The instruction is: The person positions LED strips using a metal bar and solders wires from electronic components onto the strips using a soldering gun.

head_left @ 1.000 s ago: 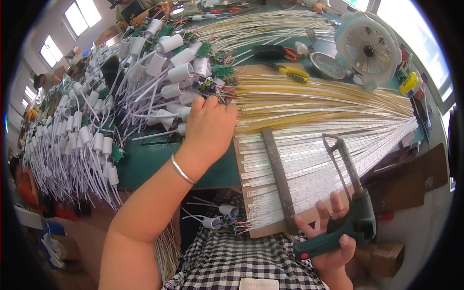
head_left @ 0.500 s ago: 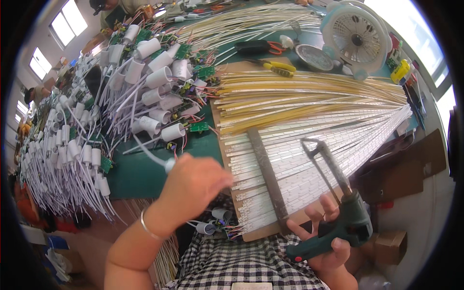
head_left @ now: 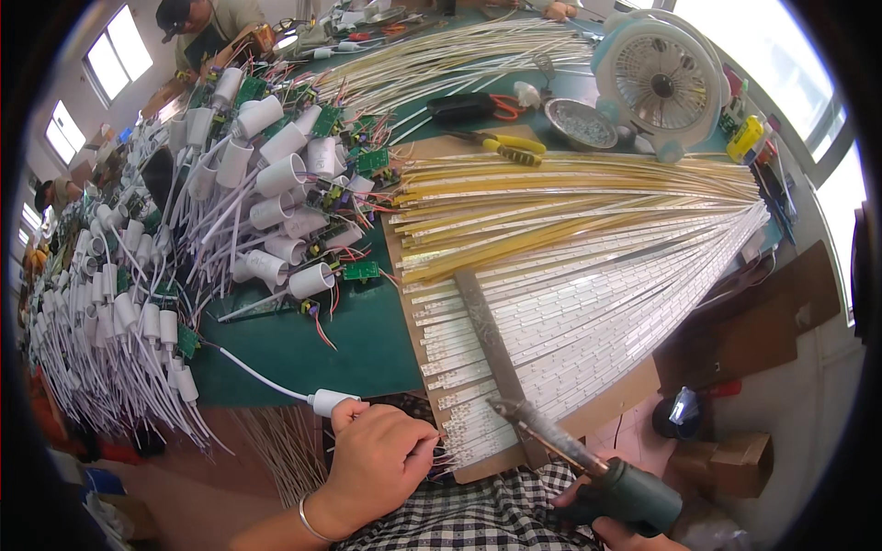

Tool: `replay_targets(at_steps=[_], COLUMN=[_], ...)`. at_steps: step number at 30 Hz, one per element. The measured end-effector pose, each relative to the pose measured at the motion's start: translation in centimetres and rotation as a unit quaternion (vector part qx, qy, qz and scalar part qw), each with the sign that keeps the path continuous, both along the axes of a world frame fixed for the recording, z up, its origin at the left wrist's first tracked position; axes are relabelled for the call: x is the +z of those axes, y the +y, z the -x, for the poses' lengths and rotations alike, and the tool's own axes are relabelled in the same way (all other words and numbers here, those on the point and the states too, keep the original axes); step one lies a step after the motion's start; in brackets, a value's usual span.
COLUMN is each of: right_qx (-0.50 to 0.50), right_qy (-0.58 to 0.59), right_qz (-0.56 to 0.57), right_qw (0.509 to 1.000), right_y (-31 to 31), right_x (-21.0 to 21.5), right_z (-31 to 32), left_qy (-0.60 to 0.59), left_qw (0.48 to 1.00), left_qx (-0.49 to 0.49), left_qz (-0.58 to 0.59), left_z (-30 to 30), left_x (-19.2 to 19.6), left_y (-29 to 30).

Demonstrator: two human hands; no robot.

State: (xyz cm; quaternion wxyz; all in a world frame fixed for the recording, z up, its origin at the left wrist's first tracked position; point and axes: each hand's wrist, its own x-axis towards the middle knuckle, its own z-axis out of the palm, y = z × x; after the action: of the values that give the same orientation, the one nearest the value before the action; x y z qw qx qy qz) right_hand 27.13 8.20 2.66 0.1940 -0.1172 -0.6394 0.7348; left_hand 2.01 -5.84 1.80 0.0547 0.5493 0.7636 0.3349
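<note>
My left hand (head_left: 378, 464) is closed low at the table's near edge, over a white plastic cap (head_left: 333, 401) with a white cable trailing left. My fingers hide the cap's other end; a few thin wires show beside them. My right hand (head_left: 588, 510), mostly hidden, grips a dark green soldering gun (head_left: 634, 496). Its metal barrel points up and left, the tip over the near ends of the white LED strips (head_left: 588, 275). A dark flat bar (head_left: 496, 344) lies across these strips, which rest on a brown board.
Left, white caps (head_left: 280, 174) with cables and green circuit boards are heaped high. Yellow-backed strips (head_left: 514, 207), yellow-handled pliers (head_left: 514, 147), a metal dish (head_left: 581, 124) and a fan (head_left: 663, 83) lie beyond. A co-worker (head_left: 216, 32) sits at the far left.
My left hand has come down and nearer me with the white cap. The soldering gun has dropped and turned, its barrel now tilting left towards the strip ends. The view has shifted slightly.
</note>
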Motion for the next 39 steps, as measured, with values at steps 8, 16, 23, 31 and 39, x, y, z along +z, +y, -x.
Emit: replay_targets(at_steps=[8, 16, 23, 31, 39], right_qx=[-0.014, -0.029, -0.053, -0.058, -0.05], right_qy=[-0.101, -0.125, -0.132, -0.175, -0.179], right_qz=[-0.122, -0.221, -0.253, -0.262, -0.261], right_qw=[0.987, 0.967, 0.957, 0.947, 0.947], right_y=[-1.5, -1.7, -2.1, -2.0, -2.1], right_x=[-1.0, -0.7, -0.6, -0.8, -1.4], right_z=[-1.8, -2.6, -2.2, -1.8, -2.1], left_qy=[0.079, 0.051, 0.001, -0.02, -0.019], left_qw=[0.997, 0.998, 0.999, 0.997, 0.997], left_qx=[0.019, 0.021, 0.03, 0.047, 0.043], left_qz=[0.018, 0.023, 0.042, 0.064, 0.054], left_z=[-1.0, -1.3, -1.4, -1.5, -1.5], left_x=[-0.6, -1.0, -0.7, -0.9, -1.3], left_y=[-0.4, -0.7, -0.7, -0.5, -0.5])
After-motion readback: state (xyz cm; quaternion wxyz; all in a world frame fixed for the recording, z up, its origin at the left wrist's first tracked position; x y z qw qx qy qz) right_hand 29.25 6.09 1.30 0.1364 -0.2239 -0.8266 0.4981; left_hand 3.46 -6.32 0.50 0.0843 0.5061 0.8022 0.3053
